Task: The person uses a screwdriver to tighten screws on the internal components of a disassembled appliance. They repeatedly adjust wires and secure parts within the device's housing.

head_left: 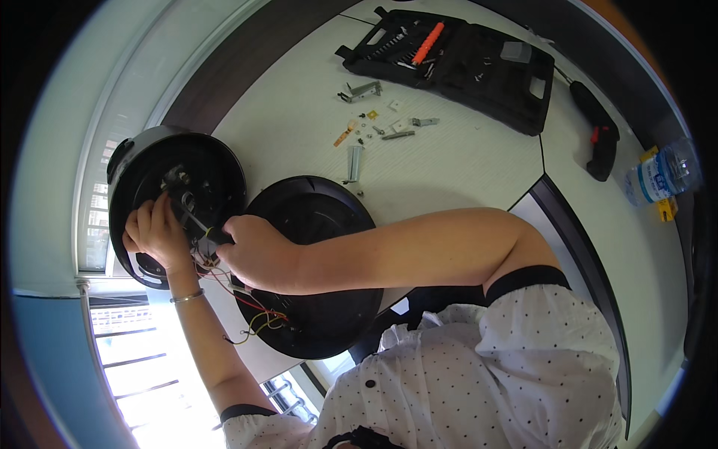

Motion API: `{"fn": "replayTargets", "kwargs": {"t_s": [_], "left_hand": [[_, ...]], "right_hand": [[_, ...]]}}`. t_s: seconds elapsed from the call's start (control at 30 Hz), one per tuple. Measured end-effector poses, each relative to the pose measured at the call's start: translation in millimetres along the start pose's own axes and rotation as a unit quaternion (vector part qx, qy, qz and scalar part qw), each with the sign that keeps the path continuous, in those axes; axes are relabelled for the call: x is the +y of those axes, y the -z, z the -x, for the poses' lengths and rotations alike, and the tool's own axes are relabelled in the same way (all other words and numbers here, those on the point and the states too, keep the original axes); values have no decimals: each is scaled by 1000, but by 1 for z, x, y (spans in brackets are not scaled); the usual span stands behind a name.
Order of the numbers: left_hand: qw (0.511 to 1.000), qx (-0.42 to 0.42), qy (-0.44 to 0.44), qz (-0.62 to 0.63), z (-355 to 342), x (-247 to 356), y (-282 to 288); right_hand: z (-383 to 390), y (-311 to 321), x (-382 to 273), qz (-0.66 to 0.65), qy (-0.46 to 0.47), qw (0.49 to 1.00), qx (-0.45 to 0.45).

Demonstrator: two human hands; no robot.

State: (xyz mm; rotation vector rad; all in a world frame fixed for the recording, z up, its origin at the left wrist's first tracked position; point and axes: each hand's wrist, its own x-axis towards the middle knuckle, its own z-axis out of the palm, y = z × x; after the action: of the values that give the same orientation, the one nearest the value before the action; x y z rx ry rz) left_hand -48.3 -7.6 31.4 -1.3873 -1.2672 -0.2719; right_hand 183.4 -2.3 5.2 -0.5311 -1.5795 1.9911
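Observation:
At the left, a round black appliance shell (pixel 228 161) is tipped on its side with its hollow toward me. My left hand (pixel 158 233) reaches into it, fingers bent together by small metal parts (pixel 178 178); what they pinch is hidden. My right hand (pixel 262 254) is closed round the dark handle of a screwdriver (pixel 197 222), whose shaft points into the shell. Thin coloured wires (pixel 262 307) run below my hands. They trail over a round black cover (pixel 340 213), which lies partly under my right forearm.
Small screws, brackets and metal strips (pixel 354 161) lie scattered mid-table. Beyond them, an opened black tool case (pixel 479 97) holds bits and an orange-red tool (pixel 428 43). A black power screwdriver (pixel 598 138) and a water bottle (pixel 651 179) are at the right.

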Motion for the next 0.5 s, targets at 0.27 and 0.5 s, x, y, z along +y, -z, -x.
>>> {"fn": "replayTargets", "kwargs": {"t_s": [0.27,0.5], "left_hand": [[1000,4,3,0,-3,4,2],[1000,8,-3,6,-6,5,5]], "right_hand": [[-12,-3,10,-109,-44,993,-17],[-11,4,3,-135,-80,987,-33]]}}
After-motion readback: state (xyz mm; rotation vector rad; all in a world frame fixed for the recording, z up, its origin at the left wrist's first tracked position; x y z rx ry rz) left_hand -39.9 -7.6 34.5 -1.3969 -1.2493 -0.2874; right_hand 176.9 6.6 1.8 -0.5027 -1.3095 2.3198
